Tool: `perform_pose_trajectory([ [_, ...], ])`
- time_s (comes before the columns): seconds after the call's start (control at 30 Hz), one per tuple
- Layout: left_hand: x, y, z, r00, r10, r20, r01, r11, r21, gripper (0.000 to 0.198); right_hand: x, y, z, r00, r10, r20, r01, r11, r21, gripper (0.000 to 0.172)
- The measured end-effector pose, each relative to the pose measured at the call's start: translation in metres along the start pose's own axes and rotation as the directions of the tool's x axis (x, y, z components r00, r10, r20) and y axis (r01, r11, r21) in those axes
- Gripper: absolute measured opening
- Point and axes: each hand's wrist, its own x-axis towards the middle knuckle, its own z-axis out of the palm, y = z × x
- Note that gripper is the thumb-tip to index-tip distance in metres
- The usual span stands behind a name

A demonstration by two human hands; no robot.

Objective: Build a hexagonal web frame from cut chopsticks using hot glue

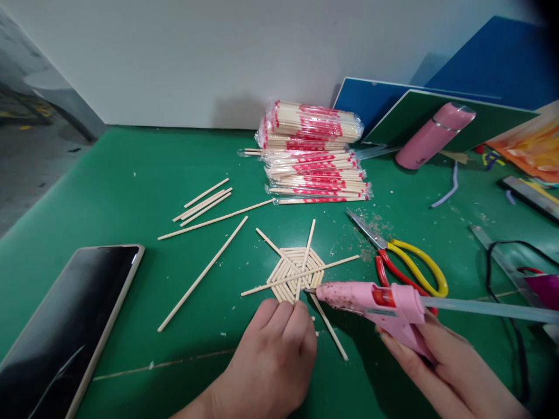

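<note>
A hexagonal web of pale wooden sticks lies on the green table, with longer sticks crossing over its middle. My left hand is closed at its near edge, knuckles up, where one crossing stick runs in under the fingers. Those fingertips and the stick's near end are hidden. In my right hand is a pink hot glue gun, gripped by the handle. Its dark-stained nozzle points left and meets the web's right near side. A translucent glue stick sticks out of the back.
Scissors with red and yellow handles lie beyond the glue gun. Wrapped chopsticks are piled at the back. Loose sticks and a phone lie left. A pink flask, boards and a black cable are right.
</note>
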Motion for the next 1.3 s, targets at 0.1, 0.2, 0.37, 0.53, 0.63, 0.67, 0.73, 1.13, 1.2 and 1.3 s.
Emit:
perform_pose_trajectory([
  [0.1, -0.001, -0.001, 0.002, 1.000, 0.003, -0.029, -0.002, 1.000, 0.009, 0.013, -0.003, 0.002, 0.002, 0.999, 0.044, 0.019, -0.043, 0.999, -0.023, 0.022],
  [0.2, 0.000, -0.001, -0.001, 1.000, 0.010, -0.014, -0.010, 1.000, 0.019, 0.014, -0.004, 0.003, 0.002, 0.998, 0.056, 0.015, -0.056, 0.998, -0.025, 0.028],
  [0.37, 0.002, -0.001, -0.005, 1.000, 0.006, 0.030, -0.007, 1.000, 0.024, 0.014, -0.002, 0.000, 0.002, 1.000, 0.003, -0.023, -0.003, 1.000, -0.003, 0.036],
  [0.53, 0.001, 0.000, -0.002, 1.000, 0.013, 0.011, -0.013, 1.000, 0.020, 0.016, 0.001, -0.008, 0.000, 0.986, -0.031, -0.161, 0.028, 0.999, -0.019, 0.036],
  [0.63, 0.000, 0.000, -0.002, 1.000, 0.011, -0.002, -0.011, 1.000, 0.024, 0.017, 0.004, -0.015, -0.003, 0.978, -0.075, -0.197, 0.074, 0.997, -0.011, 0.031],
  [0.67, 0.000, 0.000, -0.002, 1.000, 0.009, 0.007, -0.009, 1.000, 0.026, 0.017, 0.005, -0.015, -0.003, 0.976, -0.078, -0.202, 0.077, 0.997, -0.012, 0.030],
  [0.73, 0.000, 0.000, -0.002, 1.000, 0.009, 0.026, -0.010, 1.000, 0.027, 0.016, 0.005, -0.014, -0.002, 0.977, -0.074, -0.202, 0.071, 0.997, -0.019, 0.029],
  [1.13, 0.001, -0.001, -0.002, 0.999, 0.020, -0.025, -0.020, 1.000, 0.008, 0.017, -0.005, 0.004, 0.008, 0.994, 0.002, -0.106, -0.006, 0.999, -0.039, 0.039],
  [1.2, 0.001, -0.001, -0.001, 0.999, 0.021, -0.041, -0.021, 1.000, 0.009, 0.019, -0.002, -0.001, 0.005, 0.996, -0.014, -0.084, 0.012, 0.999, -0.032, 0.040],
  [1.3, 0.000, -0.001, 0.001, 0.998, 0.021, -0.053, -0.020, 1.000, 0.011, 0.021, 0.001, -0.007, 0.000, 0.997, -0.046, -0.068, 0.044, 0.998, -0.033, 0.040],
])
